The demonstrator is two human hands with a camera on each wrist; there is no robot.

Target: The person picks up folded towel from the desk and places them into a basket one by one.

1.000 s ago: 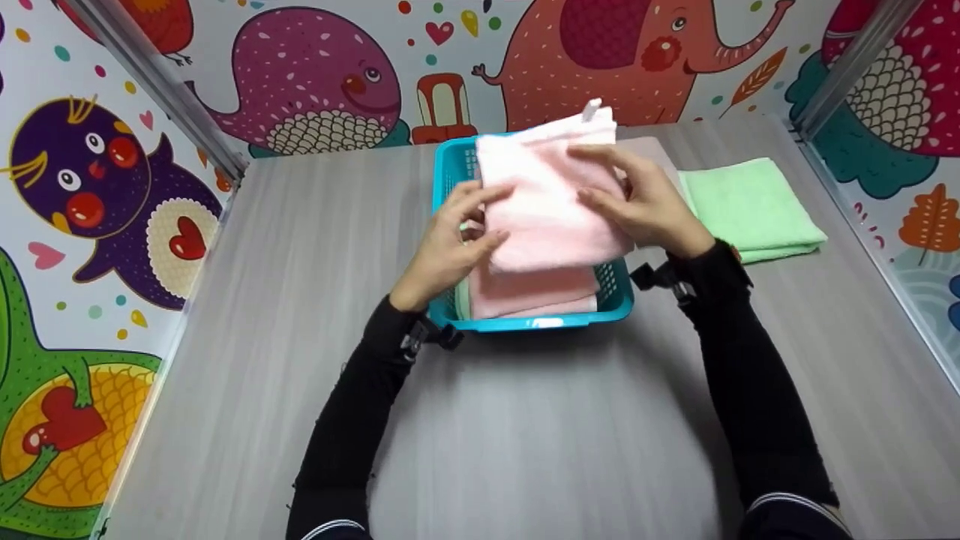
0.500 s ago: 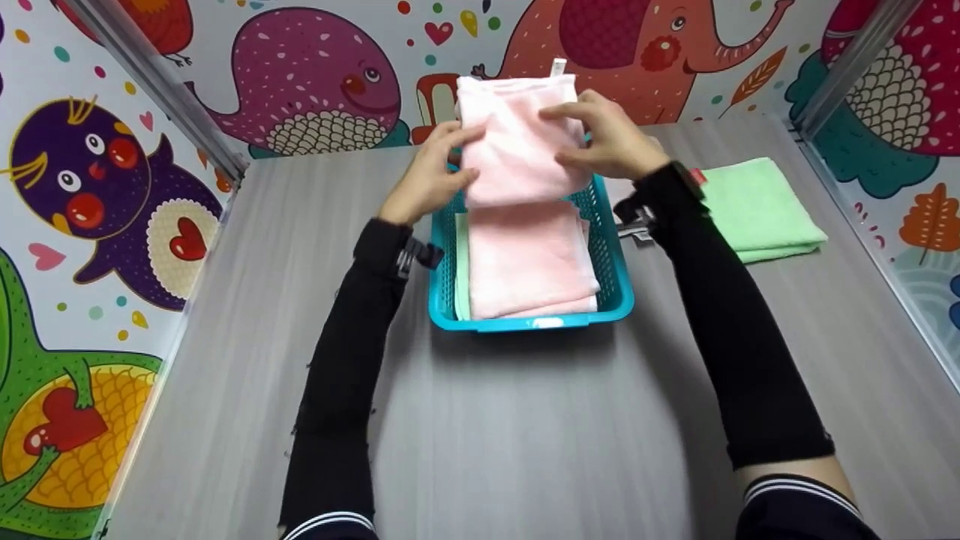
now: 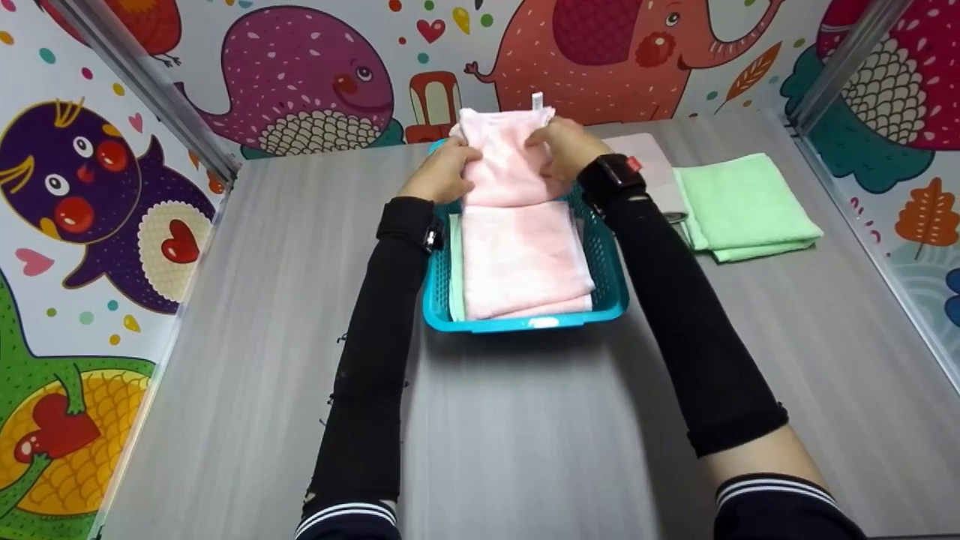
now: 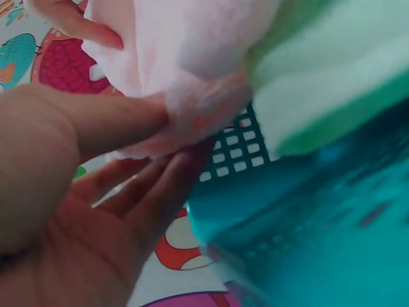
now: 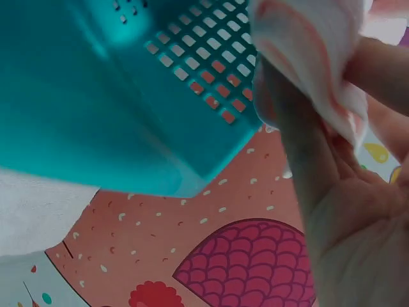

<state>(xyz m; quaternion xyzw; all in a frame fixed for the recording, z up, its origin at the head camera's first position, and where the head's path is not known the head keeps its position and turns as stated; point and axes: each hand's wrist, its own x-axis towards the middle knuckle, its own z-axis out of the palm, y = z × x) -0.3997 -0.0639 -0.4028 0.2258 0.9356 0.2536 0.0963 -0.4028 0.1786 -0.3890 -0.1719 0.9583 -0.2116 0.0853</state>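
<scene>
A folded pink towel with a small white tag is held at the far end of the teal basket. My left hand pinches its left edge, thumb on top and fingers beneath, as the left wrist view shows. On the other side my right hand grips the right edge between thumb and fingers; the right wrist view shows the cloth folded there. Nearer me in the basket lies another folded pink towel, with a green towel showing along its left side.
Right of the basket a folded green towel lies on the grey table, beside a pale pink towel partly hidden by my right arm. A wall with cartoon animals stands close behind the basket.
Both hands carried the pink towel left and away from me, then lowered it toward the basket's far end. The near pink towel in the basket came into fuller view.
</scene>
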